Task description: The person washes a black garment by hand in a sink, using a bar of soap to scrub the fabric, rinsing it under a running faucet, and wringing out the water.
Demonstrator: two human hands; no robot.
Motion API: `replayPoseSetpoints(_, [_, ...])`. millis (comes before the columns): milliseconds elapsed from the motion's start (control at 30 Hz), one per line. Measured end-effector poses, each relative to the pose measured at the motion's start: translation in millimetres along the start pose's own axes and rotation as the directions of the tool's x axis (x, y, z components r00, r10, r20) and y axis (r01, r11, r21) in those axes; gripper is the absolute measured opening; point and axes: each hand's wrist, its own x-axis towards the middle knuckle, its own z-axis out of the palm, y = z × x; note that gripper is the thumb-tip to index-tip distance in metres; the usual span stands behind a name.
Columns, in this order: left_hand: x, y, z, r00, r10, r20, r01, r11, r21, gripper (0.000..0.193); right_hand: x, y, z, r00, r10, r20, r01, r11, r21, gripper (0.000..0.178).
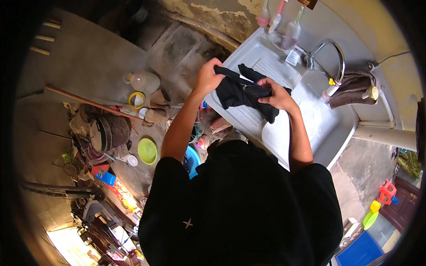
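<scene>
A black cloth garment [239, 94] with what looks like a zipper is stretched between my hands, above the ribbed washboard side of a white laundry sink [339, 153]. My left hand [209, 78] grips its upper left edge, fingers closed. On the other side my right hand [276, 95] is closed on the cloth, thumb and fingers pinching a fold. Part of the garment hangs over the sink's left rim. A curved chrome faucet [341, 55] with a white nozzle stands beyond the basin, where the white bottom looks wet or foamy.
A dark brown towel [353, 91] hangs right of the faucet. Brushes [290, 33] hang at the sink's back. On the floor to the left are a green basin [147, 151], a blue basin [191, 162], a plastic jug [145, 81] and a long wooden stick [88, 102].
</scene>
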Motion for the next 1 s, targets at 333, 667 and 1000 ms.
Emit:
replayPoseSetpoints(333, [-22, 2, 27, 0.985, 0.089, 0.151, -0.046, 0.963, -0.267, 0.054, 30, -28, 7, 0.930, 0.364, -0.045, -0.293, 0.811, 0.507, 0.027])
replayPoseSetpoints(667, [-23, 9, 50, 0.996, -0.089, -0.018, 0.070, 0.881, -0.468, 0.030, 17, -86, 36, 0.983, -0.083, -0.164, 0.077, 0.996, -0.040, 0.041])
replayPoseSetpoints(1000, [-9, 160, -6, 0.997, -0.034, 0.073, 0.080, 0.298, -0.951, 0.050, 22, 12, 63, 0.853, -0.108, -0.510, 0.057, 0.992, -0.116, 0.086])
